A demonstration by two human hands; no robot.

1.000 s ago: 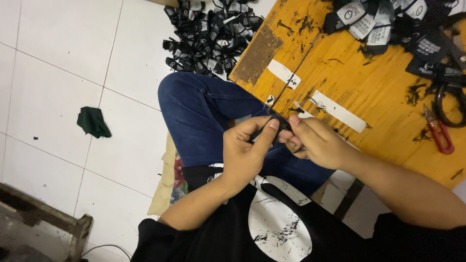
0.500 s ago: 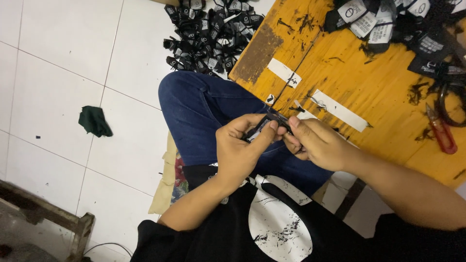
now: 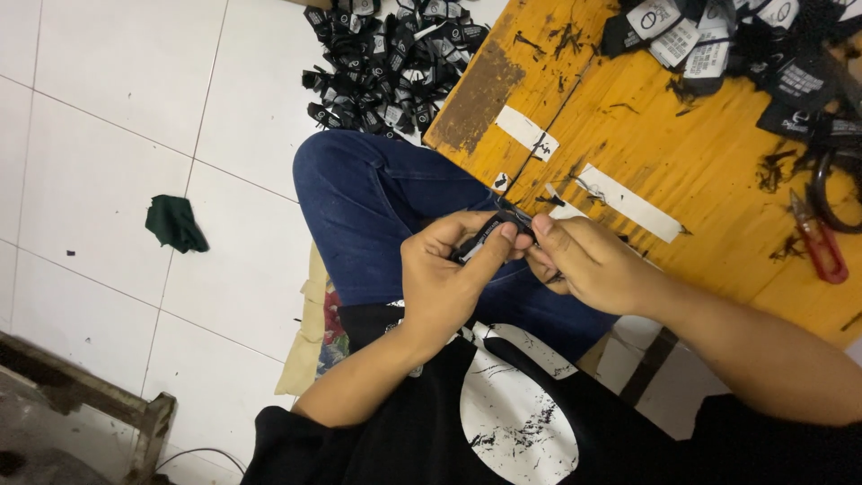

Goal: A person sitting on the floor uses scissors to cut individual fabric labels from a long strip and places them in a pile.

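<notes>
Hands meet at centre frame, and I see both pinching one small black label piece point(image 3: 485, 241) between them. My left hand point(image 3: 449, 278) has its grip closed on the piece's near end, thumb laid along the top; my right hand point(image 3: 588, 265) is clenched on the far end at about three o'clock of the left. The piece hangs over the blue-jeaned knee point(image 3: 377, 207), just off the edge of the surface.

Surface now: an orange-yellow wooden board point(image 3: 682, 153) fills the one-to-three o'clock side, scuffed, with a bare brown patch point(image 3: 476, 103) near its corner. Two white tape strips point(image 3: 628, 202) lie on it, and black thread scraps are scattered about. Red thread snips point(image 3: 817, 242) sit at three o'clock, well apart from my hands. A heap of black-and-white labels point(image 3: 718, 40) crowds the board's far edge at one o'clock.

Room: white floor tiles point(image 3: 117, 117), a second pile of black labels point(image 3: 386, 63) on the floor at twelve o'clock, a dark green rag point(image 3: 175, 223) at nine o'clock, a wooden frame point(image 3: 99, 404) at seven.
</notes>
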